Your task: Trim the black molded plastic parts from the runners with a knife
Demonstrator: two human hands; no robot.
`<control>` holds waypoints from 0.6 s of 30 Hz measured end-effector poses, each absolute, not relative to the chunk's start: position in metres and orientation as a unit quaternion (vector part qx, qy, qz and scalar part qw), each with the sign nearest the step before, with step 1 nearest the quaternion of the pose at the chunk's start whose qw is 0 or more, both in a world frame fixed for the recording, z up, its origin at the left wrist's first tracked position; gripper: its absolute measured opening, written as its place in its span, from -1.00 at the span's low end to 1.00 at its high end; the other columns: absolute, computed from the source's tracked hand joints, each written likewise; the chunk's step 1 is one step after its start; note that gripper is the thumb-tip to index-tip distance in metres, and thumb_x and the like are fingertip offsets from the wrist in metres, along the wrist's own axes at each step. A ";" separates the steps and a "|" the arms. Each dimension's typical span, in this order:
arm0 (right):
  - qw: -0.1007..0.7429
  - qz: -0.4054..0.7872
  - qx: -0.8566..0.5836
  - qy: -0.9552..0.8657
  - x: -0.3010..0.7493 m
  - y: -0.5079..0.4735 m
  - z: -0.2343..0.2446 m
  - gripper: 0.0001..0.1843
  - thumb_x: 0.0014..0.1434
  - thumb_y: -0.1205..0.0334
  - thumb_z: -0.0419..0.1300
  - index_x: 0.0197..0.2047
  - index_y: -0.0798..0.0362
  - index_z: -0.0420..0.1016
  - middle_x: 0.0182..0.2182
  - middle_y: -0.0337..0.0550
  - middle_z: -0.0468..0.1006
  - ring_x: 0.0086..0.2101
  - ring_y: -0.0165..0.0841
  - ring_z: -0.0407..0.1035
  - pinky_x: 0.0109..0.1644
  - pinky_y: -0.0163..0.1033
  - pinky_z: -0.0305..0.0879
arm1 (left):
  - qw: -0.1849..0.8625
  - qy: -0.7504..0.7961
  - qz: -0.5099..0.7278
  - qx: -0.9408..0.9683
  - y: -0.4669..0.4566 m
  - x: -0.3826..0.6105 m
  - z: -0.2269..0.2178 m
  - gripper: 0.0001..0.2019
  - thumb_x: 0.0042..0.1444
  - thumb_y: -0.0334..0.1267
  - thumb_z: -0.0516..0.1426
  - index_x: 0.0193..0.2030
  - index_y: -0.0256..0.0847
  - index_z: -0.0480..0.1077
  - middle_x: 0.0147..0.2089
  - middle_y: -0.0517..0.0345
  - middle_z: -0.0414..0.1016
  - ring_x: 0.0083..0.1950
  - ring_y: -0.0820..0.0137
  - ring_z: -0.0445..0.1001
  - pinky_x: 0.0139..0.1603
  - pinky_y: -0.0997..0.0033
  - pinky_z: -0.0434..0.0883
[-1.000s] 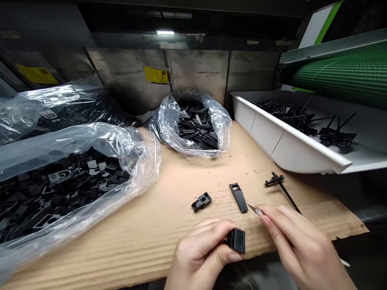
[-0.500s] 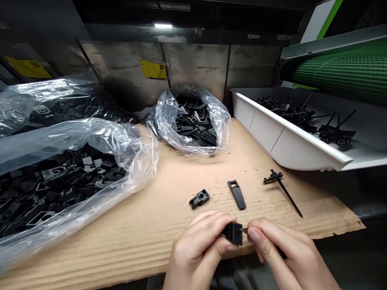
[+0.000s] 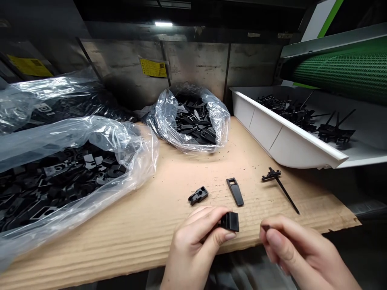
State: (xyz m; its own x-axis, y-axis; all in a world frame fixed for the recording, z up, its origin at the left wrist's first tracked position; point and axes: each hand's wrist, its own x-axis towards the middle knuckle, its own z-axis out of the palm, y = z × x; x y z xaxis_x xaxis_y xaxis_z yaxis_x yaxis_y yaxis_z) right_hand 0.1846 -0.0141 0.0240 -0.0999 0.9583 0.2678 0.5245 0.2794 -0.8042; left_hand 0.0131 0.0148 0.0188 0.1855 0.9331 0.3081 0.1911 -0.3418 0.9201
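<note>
The left hand [image 3: 195, 243] pinches a shiny black plastic clip [image 3: 231, 221] near the worktop's [image 3: 121, 235] front edge, squarish end pointing right, long axis roughly sideways. The right hand [image 3: 302, 249] pinches a mostly hidden dark piece [image 3: 265, 227].

Block [image 3: 232, 221] at 5 o'clock is straight-up black. Cardboard [image 3: 181, 169] is tan with faint stripes, the tub [image 3: 290, 147] at 3 is white, the roller [image 3: 338, 72] at 2 is gridded green, and the label [image 3: 153, 68] near 11 is yellow with dark print.
</note>
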 end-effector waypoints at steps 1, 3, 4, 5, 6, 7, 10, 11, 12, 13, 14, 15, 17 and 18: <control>0.404 0.291 -0.546 -0.674 0.184 -0.011 0.025 -0.74 0.18 0.13 0.01 -0.49 0.00 0.35 -0.67 -0.37 0.32 -0.64 -0.53 0.27 -0.58 -0.52 0.20 | 0.387 0.420 0.476 0.668 0.015 0.013 0.019 -0.82 0.00 -0.44 0.20 -0.27 -0.08 0.52 -0.28 0.28 0.57 -0.21 0.44 0.48 -0.18 0.67 0.36; 0.406 0.343 -0.552 -0.643 0.180 -0.006 0.025 -0.77 0.14 0.10 0.06 -0.48 0.02 0.34 -0.62 -0.35 0.35 -0.57 -0.50 0.30 -0.52 -0.50 0.22 | 0.387 0.413 0.475 0.673 0.015 0.013 0.019 -0.81 0.01 -0.46 0.19 -0.27 -0.09 0.51 -0.29 0.28 0.56 -0.22 0.45 0.47 -0.18 0.66 0.36; 0.404 0.369 -0.552 -0.629 0.177 -0.004 0.025 -0.77 0.13 0.11 0.07 -0.49 0.03 0.33 -0.60 -0.34 0.36 -0.54 -0.49 0.31 -0.49 -0.48 0.23 | 0.389 0.410 0.475 0.675 0.014 0.013 0.018 -0.80 0.02 -0.47 0.18 -0.26 -0.09 0.51 -0.29 0.28 0.56 -0.22 0.45 0.47 -0.18 0.65 0.36; 0.402 0.392 -0.552 -0.617 0.174 -0.002 0.024 -0.77 0.13 0.11 0.07 -0.48 0.04 0.33 -0.58 -0.33 0.37 -0.51 -0.48 0.31 -0.46 -0.45 0.23 | 0.393 0.407 0.473 0.675 0.014 0.013 0.018 -0.80 0.03 -0.47 0.17 -0.25 -0.09 0.50 -0.29 0.27 0.56 -0.22 0.44 0.48 -0.19 0.64 0.36; 0.398 0.410 -0.548 -0.610 0.171 -0.001 0.023 -0.77 0.13 0.11 0.07 -0.47 0.05 0.33 -0.57 -0.31 0.37 -0.49 -0.47 0.30 -0.44 -0.43 0.23 | 0.399 0.407 0.471 0.674 0.014 0.013 0.017 -0.80 0.03 -0.47 0.17 -0.25 -0.10 0.50 -0.27 0.25 0.56 -0.21 0.43 0.48 -0.18 0.63 0.36; 0.395 0.424 -0.547 -0.604 0.169 0.001 0.023 -0.77 0.12 0.10 0.07 -0.47 0.06 0.32 -0.56 -0.31 0.35 -0.49 -0.46 0.29 -0.44 -0.41 0.22 | 0.403 0.408 0.469 0.672 0.013 0.013 0.017 -0.80 0.03 -0.46 0.17 -0.24 -0.11 0.50 -0.26 0.24 0.56 -0.21 0.41 0.48 -0.18 0.61 0.37; 0.398 0.458 -0.545 -0.579 0.166 0.005 0.024 -0.73 0.14 0.10 0.06 -0.50 0.08 0.28 -0.62 -0.35 0.24 -0.56 -0.52 0.16 -0.52 -0.41 0.11 | 0.408 0.411 0.464 0.670 0.013 0.014 0.018 -0.82 0.03 -0.45 0.17 -0.26 -0.11 0.51 -0.29 0.23 0.56 -0.22 0.39 0.48 -0.20 0.59 0.37; 0.400 0.467 -0.545 -0.570 0.166 0.006 0.025 -0.72 0.15 0.09 0.05 -0.52 0.07 0.25 -0.64 -0.38 0.20 -0.59 -0.54 0.11 -0.54 -0.42 0.07 | 0.408 0.410 0.462 0.672 0.013 0.015 0.018 -0.82 0.03 -0.44 0.17 -0.27 -0.10 0.52 -0.31 0.23 0.56 -0.24 0.38 0.48 -0.21 0.58 0.37; 0.402 0.474 -0.546 -0.563 0.166 0.007 0.026 -0.70 0.15 0.09 0.05 -0.53 0.07 0.23 -0.65 -0.39 0.17 -0.61 -0.56 0.07 -0.56 -0.42 0.04 | 0.410 0.409 0.460 0.673 0.013 0.015 0.019 -0.83 0.03 -0.43 0.17 -0.27 -0.10 0.52 -0.32 0.23 0.55 -0.24 0.38 0.47 -0.22 0.58 0.37; 0.404 0.478 -0.545 -0.558 0.166 0.008 0.027 -0.69 0.16 0.09 0.05 -0.54 0.07 0.21 -0.66 -0.40 0.16 -0.62 -0.56 0.04 -0.57 -0.43 0.03 | 0.414 0.409 0.456 0.674 0.013 0.015 0.019 -0.83 0.04 -0.42 0.17 -0.26 -0.10 0.52 -0.32 0.21 0.55 -0.23 0.36 0.47 -0.22 0.56 0.37; 0.406 0.480 -0.544 -0.555 0.167 0.009 0.028 -0.68 0.15 0.08 0.05 -0.54 0.07 0.20 -0.67 -0.41 0.15 -0.63 -0.57 0.04 -0.57 -0.43 0.03 | 0.415 0.413 0.451 0.674 0.014 0.015 0.019 -0.85 0.04 -0.40 0.17 -0.27 -0.10 0.52 -0.29 0.19 0.53 -0.21 0.34 0.46 -0.20 0.54 0.36; 0.408 0.482 -0.542 -0.554 0.167 0.009 0.028 -0.68 0.15 0.07 0.06 -0.54 0.07 0.20 -0.66 -0.40 0.15 -0.63 -0.57 0.04 -0.57 -0.43 0.03 | 0.412 0.423 0.447 0.672 0.014 0.014 0.019 -0.87 0.03 -0.37 0.18 -0.28 -0.11 0.52 -0.27 0.16 0.51 -0.20 0.33 0.44 -0.19 0.52 0.36; 0.411 0.490 -0.539 -0.547 0.170 0.008 0.027 -0.67 0.14 0.03 0.06 -0.53 0.07 0.22 -0.66 -0.40 0.17 -0.64 -0.57 0.04 -0.58 -0.45 0.05 | 0.406 0.451 0.441 0.662 0.014 0.010 0.017 -0.90 0.01 -0.30 0.21 -0.31 -0.12 0.54 -0.29 0.14 0.45 -0.23 0.33 0.41 -0.20 0.50 0.35; 0.413 0.495 -0.539 -0.543 0.172 0.007 0.026 -0.67 0.15 0.02 0.05 -0.51 0.07 0.23 -0.66 -0.40 0.18 -0.64 -0.58 0.05 -0.59 -0.46 0.06 | 0.414 0.462 0.438 0.650 0.013 0.009 0.016 -0.89 0.00 -0.25 0.21 -0.30 -0.10 0.54 -0.34 0.16 0.42 -0.28 0.35 0.40 -0.26 0.52 0.35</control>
State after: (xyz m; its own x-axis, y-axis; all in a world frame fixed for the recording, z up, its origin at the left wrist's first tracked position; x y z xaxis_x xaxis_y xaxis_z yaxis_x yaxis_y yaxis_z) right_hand 0.1718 0.0074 0.0255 -0.0790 0.9932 -0.0849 0.1771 -0.0699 -0.9817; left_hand 0.0087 0.0135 0.0162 0.1887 0.9640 0.1872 0.2382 -0.2298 0.9436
